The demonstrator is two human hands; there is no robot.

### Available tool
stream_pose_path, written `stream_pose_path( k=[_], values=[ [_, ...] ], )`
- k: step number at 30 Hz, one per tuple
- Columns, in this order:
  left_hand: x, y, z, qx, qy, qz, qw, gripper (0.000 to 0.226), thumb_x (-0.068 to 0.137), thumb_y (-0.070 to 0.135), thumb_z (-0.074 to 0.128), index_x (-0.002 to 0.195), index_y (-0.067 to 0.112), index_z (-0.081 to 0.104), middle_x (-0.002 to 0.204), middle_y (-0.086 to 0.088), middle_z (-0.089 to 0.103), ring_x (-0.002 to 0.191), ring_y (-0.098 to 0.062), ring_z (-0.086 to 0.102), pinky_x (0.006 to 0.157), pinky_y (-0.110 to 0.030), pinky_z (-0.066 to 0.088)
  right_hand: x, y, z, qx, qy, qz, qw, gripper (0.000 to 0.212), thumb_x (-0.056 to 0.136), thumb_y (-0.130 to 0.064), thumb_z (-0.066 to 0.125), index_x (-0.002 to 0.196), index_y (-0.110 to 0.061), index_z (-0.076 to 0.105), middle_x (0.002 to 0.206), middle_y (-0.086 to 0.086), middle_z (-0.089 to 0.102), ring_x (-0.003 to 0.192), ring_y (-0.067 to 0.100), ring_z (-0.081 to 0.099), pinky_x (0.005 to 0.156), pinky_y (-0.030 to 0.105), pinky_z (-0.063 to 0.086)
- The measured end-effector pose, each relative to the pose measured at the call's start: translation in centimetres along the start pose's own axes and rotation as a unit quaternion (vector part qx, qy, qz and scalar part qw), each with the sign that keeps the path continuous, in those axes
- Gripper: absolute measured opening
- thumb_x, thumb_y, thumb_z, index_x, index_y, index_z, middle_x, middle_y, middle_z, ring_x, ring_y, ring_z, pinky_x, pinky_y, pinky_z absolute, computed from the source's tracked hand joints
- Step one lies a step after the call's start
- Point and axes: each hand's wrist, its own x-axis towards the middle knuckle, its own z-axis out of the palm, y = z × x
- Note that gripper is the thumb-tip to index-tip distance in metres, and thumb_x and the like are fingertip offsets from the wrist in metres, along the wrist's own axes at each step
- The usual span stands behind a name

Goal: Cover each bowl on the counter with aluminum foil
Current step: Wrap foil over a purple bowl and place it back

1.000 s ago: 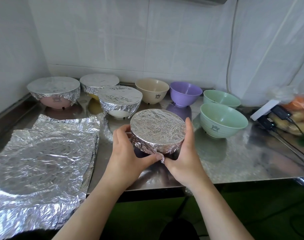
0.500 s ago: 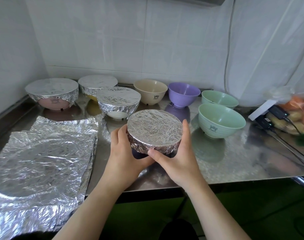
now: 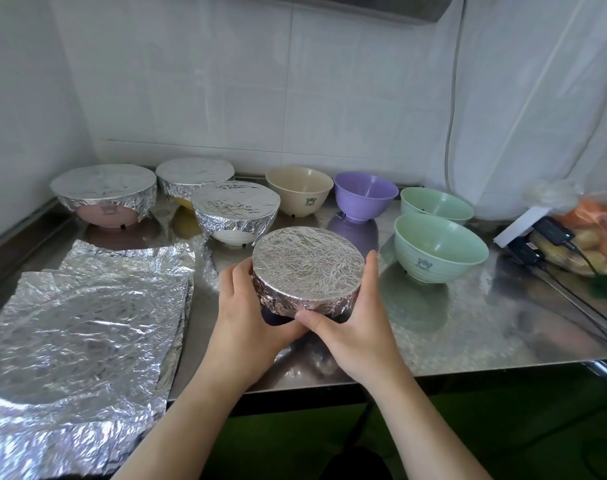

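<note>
A foil-wrapped bowl (image 3: pixel 307 268) sits near the counter's middle front. My left hand (image 3: pixel 250 317) cups its left side and my right hand (image 3: pixel 355 327) cups its right side, both thumbs pressed to the foil at the front. Three foil-covered bowls stand behind: a pink one (image 3: pixel 104 192), one at the back (image 3: pixel 194 176), a white one (image 3: pixel 236 209). Uncovered bowls stand to the right: beige (image 3: pixel 298 194), purple (image 3: pixel 366 194), and two green ones (image 3: pixel 435 204) (image 3: pixel 440 251). A stack of foil sheets (image 3: pixel 77 334) lies at the left.
The steel counter (image 3: pixel 485 320) ends in a front edge just below my wrists. At the far right lie black cables (image 3: pixel 586 306), chargers and a bag of vegetables (image 3: pixel 593 230). White tiled walls close the back and left.
The wrapped bowl has shifted slightly away from the counter's front edge with both hands around it. My thumbs slid along the foil's front edge and now meet under it.
</note>
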Motion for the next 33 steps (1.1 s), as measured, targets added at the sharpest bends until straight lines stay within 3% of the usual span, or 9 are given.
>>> stream_pose_path(
  k=[4,9,14,17,20,23,25,31,33],
  values=[
    [0.0,0.2,-0.1,0.004,0.007,0.000,1.000,0.111,0.058,0.054,0.097,0.148,0.029,0.036,0.134,0.015,0.036,0.131,0.003,0.043,0.105,-0.020,0.036,0.1,0.1,0.0,0.002,0.000,0.005,1.000,0.142,0.072,-0.043,0.094,0.164,-0.044,-0.014,0.173,-0.019,0.016,0.155,-0.006,0.018,0.131,0.035,0.020],
    [0.0,0.4,-0.1,0.013,0.000,-0.011,1.000,0.110,0.056,0.053,0.097,0.146,0.031,0.038,0.132,0.017,0.036,0.132,0.003,0.042,0.093,-0.005,0.032,0.1,0.0,0.0,0.004,0.006,0.008,1.000,0.140,0.073,-0.037,0.095,0.164,-0.048,-0.011,0.171,-0.021,0.020,0.154,-0.001,0.026,0.126,0.045,0.033],
    [-0.2,0.5,-0.2,0.013,-0.027,-0.035,0.999,0.114,0.056,0.045,0.098,0.149,0.029,0.034,0.134,0.013,0.035,0.132,0.009,0.035,0.093,0.002,0.027,0.1,0.5,-0.2,0.031,-0.021,-0.008,0.999,0.139,0.071,-0.040,0.090,0.166,-0.043,-0.011,0.173,-0.017,0.017,0.156,-0.005,0.019,0.131,0.036,0.020],
    [-0.2,0.7,-0.5,-0.010,-0.053,-0.060,0.997,0.100,0.065,0.032,0.089,0.149,0.029,0.035,0.134,0.013,0.036,0.130,0.013,0.034,0.095,0.005,0.027,0.0,0.7,-0.6,0.159,-0.046,-0.014,0.986,0.129,0.072,-0.047,0.084,0.168,-0.039,-0.003,0.170,-0.018,0.027,0.154,-0.004,0.027,0.131,0.044,0.021],
    [0.0,1.0,-1.0,-0.039,-0.079,-0.089,0.992,0.083,0.065,0.023,0.064,0.145,0.031,0.042,0.132,0.016,0.038,0.130,0.001,0.042,0.108,-0.013,0.033,0.5,0.9,-0.8,0.290,-0.021,-0.004,0.957,0.111,0.079,-0.044,0.078,0.169,-0.028,0.014,0.168,-0.014,0.034,0.154,0.001,0.032,0.131,0.046,0.022],
    [0.4,0.4,-1.1,-0.069,-0.024,-0.107,0.992,0.073,0.068,0.011,0.051,0.138,0.028,0.056,0.132,0.011,0.052,0.125,-0.006,0.054,0.115,-0.036,0.042,1.3,1.8,-0.8,0.341,0.025,-0.012,0.939,0.088,0.090,-0.037,0.073,0.162,-0.008,0.031,0.163,0.015,0.043,0.154,0.031,0.037,0.127,0.063,0.023],
    [0.4,0.5,-1.1,-0.120,0.044,-0.128,0.984,0.054,0.081,0.002,0.051,0.128,0.026,0.065,0.123,0.007,0.065,0.115,-0.005,0.062,0.110,-0.042,0.048,1.4,1.8,-1.0,0.351,0.069,0.002,0.934,0.081,0.088,-0.040,0.070,0.156,-0.005,0.042,0.158,0.016,0.050,0.151,0.030,0.042,0.127,0.060,0.026],
    [1.9,4.1,-1.3,-0.255,0.182,-0.154,0.937,0.027,0.091,0.018,0.054,0.111,0.027,0.068,0.105,0.008,0.068,0.097,0.000,0.065,0.082,-0.021,0.049,3.8,0.7,-1.9,0.353,0.157,0.018,0.922,0.055,0.087,-0.031,0.061,0.138,-0.012,0.065,0.142,0.001,0.067,0.137,0.013,0.058,0.125,0.046,0.036],
    [3.5,5.0,-1.0,-0.248,0.175,-0.158,0.940,0.031,0.095,0.022,0.054,0.122,0.028,0.067,0.116,0.011,0.067,0.111,-0.004,0.062,0.092,-0.024,0.046,5.8,0.2,-2.0,0.346,0.152,0.023,0.926,0.049,0.087,-0.032,0.061,0.131,-0.013,0.070,0.137,0.001,0.071,0.131,0.013,0.063,0.123,0.046,0.039]
  ],
)
